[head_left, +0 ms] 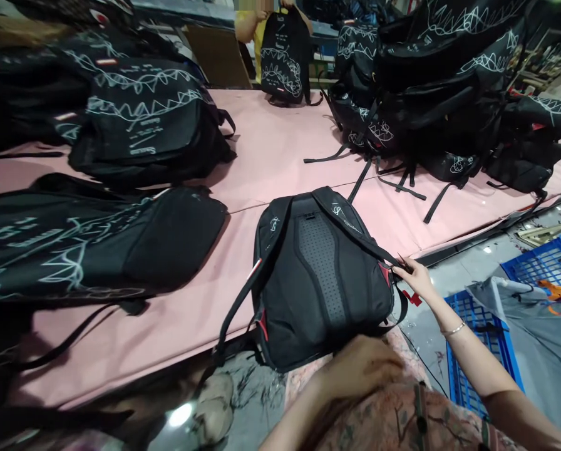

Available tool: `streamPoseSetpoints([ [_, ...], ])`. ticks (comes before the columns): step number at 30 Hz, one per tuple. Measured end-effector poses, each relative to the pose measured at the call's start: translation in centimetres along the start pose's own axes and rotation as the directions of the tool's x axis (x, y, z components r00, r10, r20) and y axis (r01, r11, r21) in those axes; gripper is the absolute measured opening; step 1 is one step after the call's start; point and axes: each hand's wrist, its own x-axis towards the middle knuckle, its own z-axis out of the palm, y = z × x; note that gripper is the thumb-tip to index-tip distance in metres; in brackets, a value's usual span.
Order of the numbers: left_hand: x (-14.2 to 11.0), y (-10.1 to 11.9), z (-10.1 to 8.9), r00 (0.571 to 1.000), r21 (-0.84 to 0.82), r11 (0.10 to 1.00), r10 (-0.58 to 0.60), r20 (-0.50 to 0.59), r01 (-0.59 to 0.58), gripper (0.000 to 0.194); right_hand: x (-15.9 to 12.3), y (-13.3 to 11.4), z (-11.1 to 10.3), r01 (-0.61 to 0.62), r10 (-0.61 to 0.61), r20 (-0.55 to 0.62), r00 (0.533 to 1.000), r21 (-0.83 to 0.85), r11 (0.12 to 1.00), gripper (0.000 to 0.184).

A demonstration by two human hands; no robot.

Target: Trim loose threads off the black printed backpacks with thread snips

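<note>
A black backpack (327,275) lies back panel up at the near edge of the pink-covered table (271,150), its two shoulder straps facing me. My right hand (414,279) is closed at its right side, beside the lower end of the right strap (355,228) and a red side tab. Small dark pointed tips, which look like thread snips (402,262), stick out from those fingers. Close below the backpack's bottom edge, my left hand (369,366) is curled, seen from the back. Its fingertips are partly hidden, and what they hold cannot be made out.
Black backpacks with white scribble prints lie at the left (144,119) and pile up at the right (416,106). Across the table a person in yellow (247,28) holds another upright backpack (283,56). Blue plastic crates (538,266) stand on the floor at right.
</note>
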Motion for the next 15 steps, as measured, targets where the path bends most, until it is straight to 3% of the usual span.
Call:
streamPoseSetpoints([
  [2, 0.2, -0.4, -0.8, 0.987, -0.004, 0.996, -0.089, -0.136, 0.089, 0.024, -0.1, 0.1, 0.2, -0.001, 0.001, -0.009, 1.0, 0.021, 1.0, 0.035],
  [4, 0.7, -1.6, -1.4, 0.935, 0.085, 0.979, -0.149, -0.322, 0.185, 0.025, -0.3, 0.1, 0.5, 0.008, -0.007, -0.013, 1.0, 0.044, 0.999, 0.033],
  [6, 0.9, -2.6, -1.3, 0.891, 0.221, 0.942, -0.138, -0.432, 0.253, 0.028, -0.4, 0.0, 0.7, 0.022, -0.02, -0.031, 0.999, 0.066, 0.998, 0.031],
  [8, 0.7, -2.9, -0.6, 0.918, 0.319, 0.924, -0.075, -0.388, 0.21, 0.035, -0.8, -0.1, 0.6, 0.034, -0.027, -0.09, 0.996, 0.08, 0.996, 0.033],
  [9, 0.3, -2.7, -0.1, 0.955, 0.319, 0.939, -0.032, -0.296, 0.13, 0.033, -1.1, -0.2, 0.6, 0.043, -0.031, -0.146, 0.989, 0.082, 0.996, 0.035],
  [11, -0.8, -2.1, 0.9, 0.993, 0.217, 0.975, 0.067, -0.1, -0.044, 0.024, -2.0, -0.4, 0.3, 0.065, -0.041, -0.277, 0.96, 0.077, 0.995, 0.035],
  [12, -1.4, -1.9, 1.3, 0.992, 0.175, 0.981, 0.096, -0.078, -0.081, 0.023, -2.6, -0.5, 0.3, 0.076, -0.047, -0.331, 0.942, 0.073, 0.994, 0.03],
  [13, -2.1, -1.8, 1.6, 0.987, 0.173, 0.982, 0.096, -0.125, -0.074, 0.022, -3.4, -0.7, 0.2, 0.086, -0.054, -0.366, 0.929, 0.072, 0.994, 0.023],
  [15, -3.5, -2.1, 1.7, 0.941, 0.256, 0.966, 0.058, -0.335, 0.031, 0.021, -5.0, -1.0, 0.4, 0.101, -0.065, -0.377, 0.924, 0.078, 0.992, 0.014],
])
